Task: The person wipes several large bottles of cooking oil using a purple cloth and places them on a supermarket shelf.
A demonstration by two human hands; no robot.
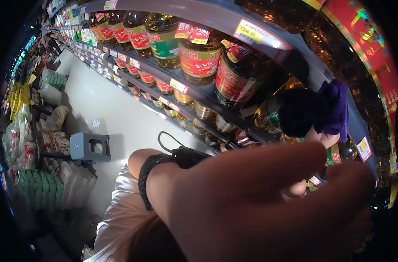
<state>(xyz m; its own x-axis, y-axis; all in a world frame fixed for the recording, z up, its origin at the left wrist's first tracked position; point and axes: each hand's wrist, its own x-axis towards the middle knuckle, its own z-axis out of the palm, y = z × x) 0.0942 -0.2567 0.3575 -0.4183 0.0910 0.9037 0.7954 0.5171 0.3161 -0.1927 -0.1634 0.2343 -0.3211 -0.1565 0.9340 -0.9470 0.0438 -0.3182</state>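
A large blurred hand close to the camera, seemingly my left hand (251, 196), reaches right across the lower picture. Its thumb and fingers are apart, with nothing seen between them; a dark band (146, 181) circles its wrist. Beyond it, my right hand (320, 137) shows only in part, its fingers on a bunched purple cloth (330, 108). The cloth lies by the shelf edge, in front of a green-labelled oil bottle (271, 113). Large cooking oil bottles with red labels (230, 80) stand to the left on the same shelf. The right forearm is hidden behind the near hand.
Metal shelf edges (205, 98) with price tags run from upper left to lower right, with rows of oil bottles on several levels. More bottles (343, 59) stand above at the right. A grey plastic stool (82, 147) is on the tiled floor, near stacked packaged goods (38, 190).
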